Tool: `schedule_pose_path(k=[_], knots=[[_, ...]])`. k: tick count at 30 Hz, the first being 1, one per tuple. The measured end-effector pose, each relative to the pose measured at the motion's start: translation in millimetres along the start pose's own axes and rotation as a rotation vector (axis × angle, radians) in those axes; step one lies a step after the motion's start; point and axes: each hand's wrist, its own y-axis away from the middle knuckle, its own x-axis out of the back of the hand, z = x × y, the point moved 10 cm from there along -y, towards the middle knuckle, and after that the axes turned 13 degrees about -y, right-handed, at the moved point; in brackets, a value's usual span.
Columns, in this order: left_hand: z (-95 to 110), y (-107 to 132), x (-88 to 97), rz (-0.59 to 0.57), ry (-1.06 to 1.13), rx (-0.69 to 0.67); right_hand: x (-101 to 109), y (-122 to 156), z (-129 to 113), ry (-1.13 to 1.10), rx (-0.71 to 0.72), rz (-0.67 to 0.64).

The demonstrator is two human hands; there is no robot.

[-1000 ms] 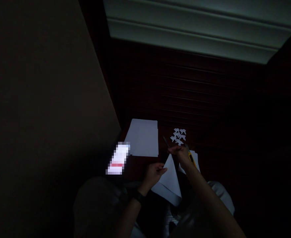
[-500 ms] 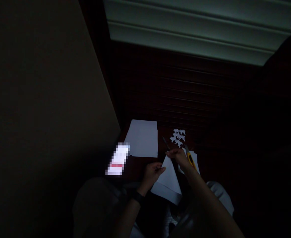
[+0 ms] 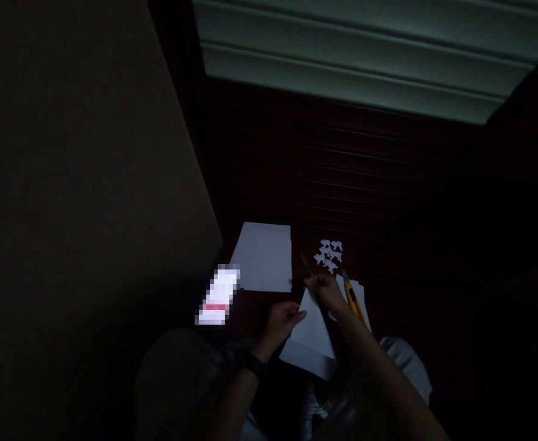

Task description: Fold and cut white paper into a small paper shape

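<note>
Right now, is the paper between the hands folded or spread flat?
Folded: the paper shows a triangular flap above a separate strip along its lower edge, narrowing to a tip at the right hand.

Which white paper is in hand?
The folded sheet coming to a point: left hand pinches its edge, right hand at its tip. Flat stack, small cutouts and paper by the yellow cutter aren't held.

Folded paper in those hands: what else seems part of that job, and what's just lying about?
Likely part:
folded paper, held by left hand and right hand
paper stack
yellow cutter
paper shapes

Probably just there:
lit screen, blurred
dark wristband, merely worn
</note>
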Motion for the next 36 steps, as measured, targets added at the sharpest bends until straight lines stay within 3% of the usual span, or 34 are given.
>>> schedule_pose_path(k=[5, 9, 13, 21, 36], knots=[[0, 1, -2.8, -0.025, 0.009, 0.014, 0, -1, -6, 0.125, 0.044, 0.004], [1, 2, -0.7, -0.005, 0.038, 0.022, -1, 2, -6, 0.089, 0.016, -0.018], [1, 2, -0.7, -0.006, 0.051, 0.024, -1, 10, 4, 0.036, -0.062, -0.041], [11, 0, 5.2, -0.011, -0.025, -0.001, 7, 17, 26, 0.015, -0.121, 0.033], [7, -1, 10.2, -0.014, 0.098, 0.053, 4, 25, 39, -0.028, -0.156, 0.040]])
